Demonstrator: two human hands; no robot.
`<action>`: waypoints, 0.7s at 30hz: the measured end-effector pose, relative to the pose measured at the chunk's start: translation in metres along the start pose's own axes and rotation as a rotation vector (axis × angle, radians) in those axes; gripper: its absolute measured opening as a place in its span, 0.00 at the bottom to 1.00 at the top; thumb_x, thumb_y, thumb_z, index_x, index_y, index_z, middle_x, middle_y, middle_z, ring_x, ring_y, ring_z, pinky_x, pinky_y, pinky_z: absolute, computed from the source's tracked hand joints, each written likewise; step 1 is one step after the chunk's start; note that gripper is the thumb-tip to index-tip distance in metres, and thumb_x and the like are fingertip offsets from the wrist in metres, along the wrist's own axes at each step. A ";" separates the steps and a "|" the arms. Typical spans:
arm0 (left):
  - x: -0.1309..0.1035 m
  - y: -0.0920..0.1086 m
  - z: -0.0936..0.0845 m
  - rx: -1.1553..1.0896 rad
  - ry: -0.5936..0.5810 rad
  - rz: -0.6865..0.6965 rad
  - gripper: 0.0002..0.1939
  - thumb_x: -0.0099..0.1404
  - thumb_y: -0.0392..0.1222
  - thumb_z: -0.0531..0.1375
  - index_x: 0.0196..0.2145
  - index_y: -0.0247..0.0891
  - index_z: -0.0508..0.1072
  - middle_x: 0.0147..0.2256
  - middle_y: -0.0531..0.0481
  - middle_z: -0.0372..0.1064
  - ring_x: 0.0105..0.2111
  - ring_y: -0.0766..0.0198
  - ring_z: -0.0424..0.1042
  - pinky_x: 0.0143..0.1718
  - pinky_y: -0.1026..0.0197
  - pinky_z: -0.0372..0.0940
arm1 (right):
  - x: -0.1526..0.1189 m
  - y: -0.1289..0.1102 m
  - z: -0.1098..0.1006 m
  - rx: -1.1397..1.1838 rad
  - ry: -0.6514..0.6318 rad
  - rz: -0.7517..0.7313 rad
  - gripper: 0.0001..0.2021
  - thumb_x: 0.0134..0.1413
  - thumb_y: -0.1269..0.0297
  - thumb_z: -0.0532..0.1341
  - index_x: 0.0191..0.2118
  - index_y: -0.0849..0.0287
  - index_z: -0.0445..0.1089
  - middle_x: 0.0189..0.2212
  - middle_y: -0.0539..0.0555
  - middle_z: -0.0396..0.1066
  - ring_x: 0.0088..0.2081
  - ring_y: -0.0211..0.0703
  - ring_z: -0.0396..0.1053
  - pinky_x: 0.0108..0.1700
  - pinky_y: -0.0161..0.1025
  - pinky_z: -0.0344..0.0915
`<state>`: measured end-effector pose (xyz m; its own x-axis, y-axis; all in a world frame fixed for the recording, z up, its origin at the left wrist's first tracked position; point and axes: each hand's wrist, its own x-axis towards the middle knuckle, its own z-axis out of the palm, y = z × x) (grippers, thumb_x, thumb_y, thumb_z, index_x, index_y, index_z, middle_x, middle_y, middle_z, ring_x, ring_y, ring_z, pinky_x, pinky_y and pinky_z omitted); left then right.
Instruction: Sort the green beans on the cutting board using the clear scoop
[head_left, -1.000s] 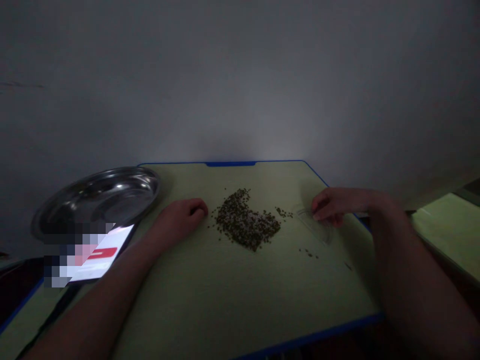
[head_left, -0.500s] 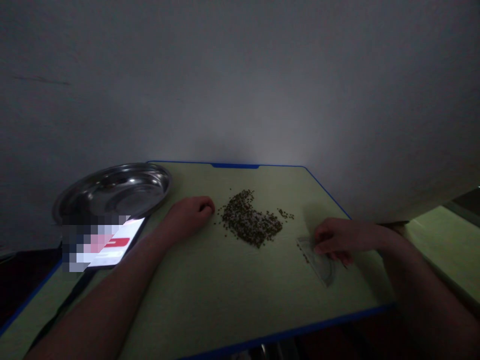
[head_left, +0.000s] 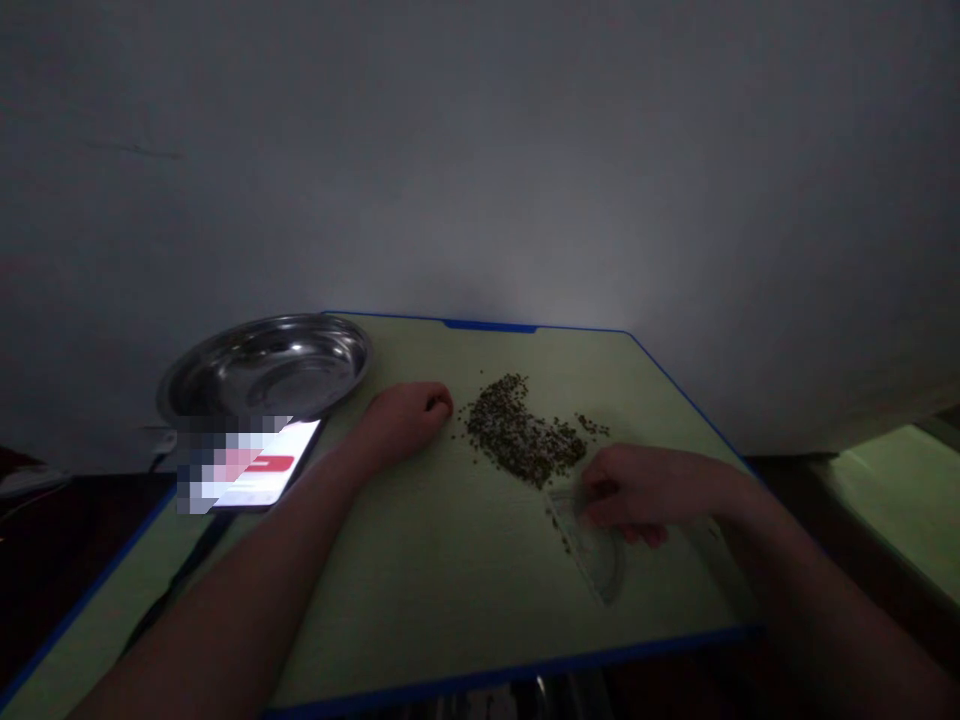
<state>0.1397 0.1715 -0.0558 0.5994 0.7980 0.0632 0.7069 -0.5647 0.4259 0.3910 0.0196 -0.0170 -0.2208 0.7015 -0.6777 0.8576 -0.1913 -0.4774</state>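
Note:
A pile of small dark grains (head_left: 525, 437) lies on the light green table (head_left: 420, 600). My left hand (head_left: 411, 420) rests curled on the table just left of the pile; what its fingers hold, if anything, is hidden. My right hand (head_left: 630, 490) grips a clear protractor (head_left: 600, 565) near the pile's lower right. The protractor lies low against the table, its straight edge facing left, with a few grains along that edge. A small cluster of grains (head_left: 592, 426) sits apart, above my right hand.
A shiny steel basin (head_left: 270, 370) stands at the table's back left. In front of it is a lit phone (head_left: 289, 465), partly blurred out, with a dark strap or cable running below. A grey wall (head_left: 480, 180) rises behind. Another pale green surface (head_left: 900, 500) is at the far right.
My right hand has moved left with the protractor, bringing it to the lower edge of the pile. My left hand stays beside the pile. The view has shifted slightly.

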 end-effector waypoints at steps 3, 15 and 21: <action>0.001 -0.001 0.001 -0.008 0.005 0.013 0.15 0.60 0.41 0.49 0.34 0.39 0.76 0.35 0.46 0.77 0.34 0.58 0.72 0.34 0.59 0.61 | 0.008 -0.014 -0.001 -0.037 -0.027 -0.045 0.12 0.54 0.60 0.57 0.24 0.60 0.64 0.17 0.49 0.66 0.18 0.35 0.66 0.20 0.33 0.62; 0.000 0.003 0.001 -0.010 0.004 -0.012 0.15 0.59 0.39 0.50 0.34 0.39 0.77 0.36 0.46 0.77 0.34 0.59 0.71 0.35 0.59 0.61 | 0.020 -0.041 -0.012 -0.233 0.006 -0.094 0.09 0.52 0.60 0.57 0.26 0.58 0.64 0.21 0.49 0.69 0.19 0.37 0.68 0.18 0.32 0.58; 0.001 0.001 0.002 -0.026 0.005 0.001 0.15 0.60 0.40 0.50 0.34 0.39 0.77 0.34 0.47 0.76 0.32 0.60 0.70 0.33 0.60 0.60 | 0.015 -0.024 -0.014 -0.162 0.007 -0.122 0.09 0.55 0.59 0.57 0.28 0.58 0.64 0.22 0.48 0.68 0.20 0.36 0.66 0.20 0.32 0.58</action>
<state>0.1413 0.1714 -0.0570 0.5982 0.7984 0.0682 0.6962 -0.5600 0.4492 0.3743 0.0443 -0.0076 -0.3253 0.7174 -0.6160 0.8881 0.0080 -0.4596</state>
